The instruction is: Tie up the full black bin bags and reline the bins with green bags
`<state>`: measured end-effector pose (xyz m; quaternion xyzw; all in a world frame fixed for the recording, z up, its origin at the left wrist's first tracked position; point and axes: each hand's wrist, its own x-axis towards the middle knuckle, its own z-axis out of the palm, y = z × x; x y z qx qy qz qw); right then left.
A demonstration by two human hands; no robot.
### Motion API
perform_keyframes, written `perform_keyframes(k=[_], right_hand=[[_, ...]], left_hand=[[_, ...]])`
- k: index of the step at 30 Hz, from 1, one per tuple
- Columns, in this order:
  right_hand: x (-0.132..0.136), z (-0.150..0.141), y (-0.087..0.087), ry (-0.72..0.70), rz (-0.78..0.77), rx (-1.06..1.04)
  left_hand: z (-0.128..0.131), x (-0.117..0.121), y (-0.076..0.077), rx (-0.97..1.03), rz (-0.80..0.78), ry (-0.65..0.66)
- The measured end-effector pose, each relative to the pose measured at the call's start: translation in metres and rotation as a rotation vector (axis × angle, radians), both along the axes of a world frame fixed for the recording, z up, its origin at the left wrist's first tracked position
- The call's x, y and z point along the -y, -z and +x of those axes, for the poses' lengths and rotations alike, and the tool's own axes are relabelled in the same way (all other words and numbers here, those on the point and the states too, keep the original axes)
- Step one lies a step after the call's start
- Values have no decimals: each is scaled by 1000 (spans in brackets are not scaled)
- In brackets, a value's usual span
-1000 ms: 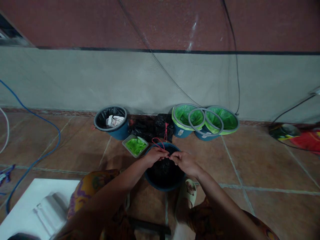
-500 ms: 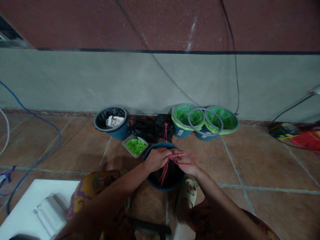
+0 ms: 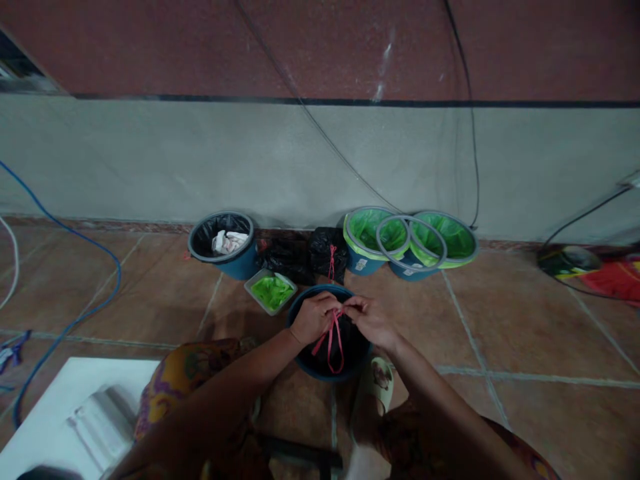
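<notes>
A blue bin (image 3: 333, 377) stands on the floor between my feet, with a black garbage bag (image 3: 345, 340) inside it. Pink drawstrings (image 3: 342, 360) rise from the bag's gathered top and hang in a loop over it. Above the bin, my left hand (image 3: 316, 316) pinches the pink drawstring. Close beside it, my right hand (image 3: 369, 320) has its fingertips closed on the same drawstring. The fingertips of both hands nearly meet at the knot area, whose details are too small to make out.
Along the wall stand a black-lined bin (image 3: 240, 260) with crumpled paper, tied black bags (image 3: 327, 250), and two green-lined bins (image 3: 365, 263) topped by a loose grey ring (image 3: 443, 250). A small tray (image 3: 271, 310) holds green bags. A blue hose (image 3: 85, 237) crosses the left floor.
My right hand has turned from lying flatter over the bag to a fingertip pinch. The drawstring loop that stretched right over it now hangs down into the bin.
</notes>
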<state>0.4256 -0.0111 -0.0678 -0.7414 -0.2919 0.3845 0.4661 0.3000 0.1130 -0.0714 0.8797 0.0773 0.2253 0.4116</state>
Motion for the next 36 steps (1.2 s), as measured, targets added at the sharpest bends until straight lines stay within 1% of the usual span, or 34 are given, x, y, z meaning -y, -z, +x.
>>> perform_keyframes(k=[2, 3, 4, 7, 9, 10, 12, 15, 18, 21, 23, 27, 31, 33, 34, 36], right_hand=[[-1, 1, -1, 1, -21, 96], [-1, 1, -2, 18, -36, 77], [0, 1, -2, 43, -49, 7], [3, 1, -6, 141, -78, -349], [5, 1, -9, 194, -75, -526], [5, 2, -10, 210, -64, -576], [7, 4, -13, 219, -40, -598], [8, 10, -17, 192, -26, -524], [10, 17, -24, 150, -28, -439], [12, 23, -30, 35, -102, -303], [15, 25, -31, -62, -174, -156], [17, 26, -22, -168, -299, 82], [16, 28, -12, -221, -461, 277], [16, 29, -11, -225, -549, 353], [16, 30, -11, -223, -571, 370], [15, 30, -12, -224, -561, 370]], left_hand=[[2, 1, 0, -3, -96, 6], [4, 1, 0, -5, -145, 9], [5, 2, -1, -8, -191, 13], [6, 4, -4, -23, -322, 20], [7, 5, -5, -27, -380, 29], [7, 5, -6, -25, -392, 31], [7, 3, -6, -29, -376, 38], [5, 0, -8, -61, -313, 40], [4, -3, -8, -93, -310, 43], [3, -4, -4, -118, -313, 50], [3, -5, 2, -153, -263, 38], [0, -7, 14, -329, -45, -4], [-8, -10, 14, -460, 165, -1], [-10, -12, 12, -543, 196, -15], [-10, -13, 10, -589, 185, -31], [-7, -15, 9, -664, 119, -78]])
